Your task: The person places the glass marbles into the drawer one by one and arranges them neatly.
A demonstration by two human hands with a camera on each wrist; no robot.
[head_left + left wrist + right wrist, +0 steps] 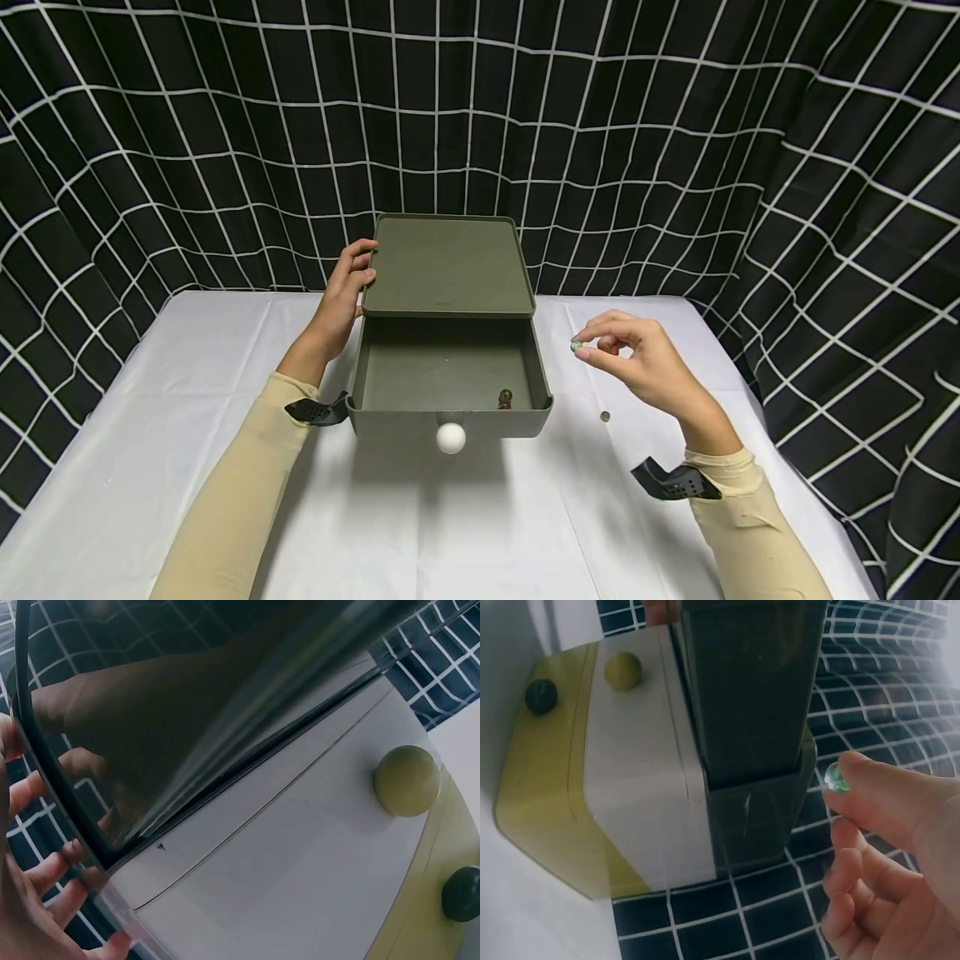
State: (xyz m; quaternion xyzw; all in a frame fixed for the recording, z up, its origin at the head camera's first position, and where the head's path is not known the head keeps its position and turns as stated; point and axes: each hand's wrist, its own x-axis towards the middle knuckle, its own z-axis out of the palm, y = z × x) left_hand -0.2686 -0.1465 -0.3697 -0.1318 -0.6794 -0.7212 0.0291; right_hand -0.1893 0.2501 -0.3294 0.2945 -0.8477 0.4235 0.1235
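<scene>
A small stacked cabinet has its dark olive top drawer (450,423) pulled out, with a white round knob (451,438) on the front. My left hand (341,296) rests against the cabinet's left side, fingers spread along it near the lid (450,267). To the right of the drawer, my right hand (637,358) pinches a small green glass marble (836,777) between thumb and forefinger, above the table. Its other fingers are bent loosely. Inside the drawer, at the front right, stands a small brown glossy object (505,399).
A grey marble (605,416) lies on the white tablecloth (480,533) below my right hand. Under the top drawer are a white drawer (634,742) and a yellow drawer (544,765), both pushed in, with round knobs. Black grid curtains (450,108) enclose the table.
</scene>
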